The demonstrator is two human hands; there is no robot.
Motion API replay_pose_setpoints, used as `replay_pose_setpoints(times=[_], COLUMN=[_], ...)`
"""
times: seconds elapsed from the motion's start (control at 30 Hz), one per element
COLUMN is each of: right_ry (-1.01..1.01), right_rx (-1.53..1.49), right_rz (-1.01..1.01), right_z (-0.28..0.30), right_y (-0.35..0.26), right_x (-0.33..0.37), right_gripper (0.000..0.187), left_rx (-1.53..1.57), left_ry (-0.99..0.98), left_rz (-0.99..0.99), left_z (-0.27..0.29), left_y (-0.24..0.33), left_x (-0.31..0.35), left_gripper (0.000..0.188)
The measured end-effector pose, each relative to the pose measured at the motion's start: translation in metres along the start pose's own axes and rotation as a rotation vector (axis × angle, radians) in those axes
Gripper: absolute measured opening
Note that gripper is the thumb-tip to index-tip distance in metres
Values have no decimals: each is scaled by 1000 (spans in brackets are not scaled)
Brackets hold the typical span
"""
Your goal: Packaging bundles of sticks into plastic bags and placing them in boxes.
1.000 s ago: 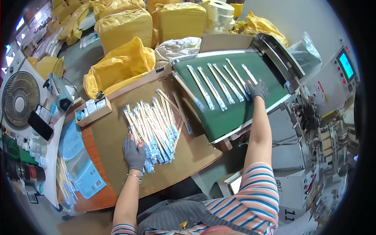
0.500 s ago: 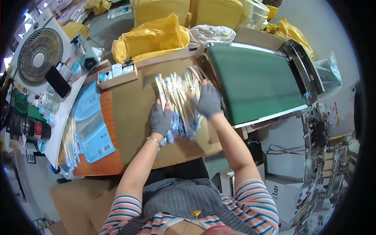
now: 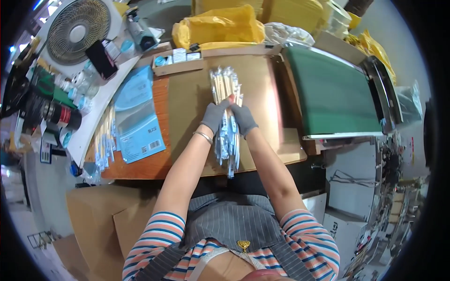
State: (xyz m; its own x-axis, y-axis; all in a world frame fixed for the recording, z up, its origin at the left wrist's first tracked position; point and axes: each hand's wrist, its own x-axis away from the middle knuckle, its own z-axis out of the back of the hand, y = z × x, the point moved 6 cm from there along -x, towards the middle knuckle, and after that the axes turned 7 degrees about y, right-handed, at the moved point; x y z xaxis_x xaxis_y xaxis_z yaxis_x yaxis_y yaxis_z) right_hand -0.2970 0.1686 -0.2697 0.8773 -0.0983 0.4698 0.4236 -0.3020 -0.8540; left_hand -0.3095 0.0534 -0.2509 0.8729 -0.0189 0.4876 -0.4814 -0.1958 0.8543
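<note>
A thick bundle of wrapped sticks point(image 3: 228, 138) lies lengthwise over the cardboard mat in front of me. The sticks are slim and tan, in clear wrappers that turn blue toward the near end. My left hand point(image 3: 214, 117), in a grey fingerless glove, is closed around the bundle's left side. From the right side my right hand point(image 3: 243, 120), gloved alike, grips the same bundle, and the thumbs nearly meet on top. The fingers beneath the bundle are hidden. At the near end a few sticks stick out past the others.
Blue plastic pouches point(image 3: 140, 140) lie left of the cardboard mat point(image 3: 187, 103), beside more wrapped sticks point(image 3: 106, 136). A small open box point(image 3: 178, 68) holds little cartons at the back. A green conveyor belt point(image 3: 333, 98) borders the right; a fan point(image 3: 77, 33) and phone point(image 3: 101, 60) stand far left.
The spread-out sticks are now gathered into one tight bundle. Both hands have come together around it, the right one moving in from the right. The view has shifted, so the table sits differently.
</note>
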Motion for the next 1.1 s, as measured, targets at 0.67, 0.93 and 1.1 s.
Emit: replay_pose_setpoints(times=[0.67,0.93,1.1], right_ry=[-493,-404,-317], right_rx=[65,59,25], right_rz=[601,581,420], right_z=[-43,-41,-62], right_y=[-74,-73,-78], right_x=[105,124,184], right_gripper=[115,108,74], left_rx=[-452,-579,-110], left_ry=[-432,-329,-544], left_rz=[-722,-1043,-369], left_z=[22,15,38], left_y=[47,50,22], left_x=[84,108,157], left_gripper=[120,92,50])
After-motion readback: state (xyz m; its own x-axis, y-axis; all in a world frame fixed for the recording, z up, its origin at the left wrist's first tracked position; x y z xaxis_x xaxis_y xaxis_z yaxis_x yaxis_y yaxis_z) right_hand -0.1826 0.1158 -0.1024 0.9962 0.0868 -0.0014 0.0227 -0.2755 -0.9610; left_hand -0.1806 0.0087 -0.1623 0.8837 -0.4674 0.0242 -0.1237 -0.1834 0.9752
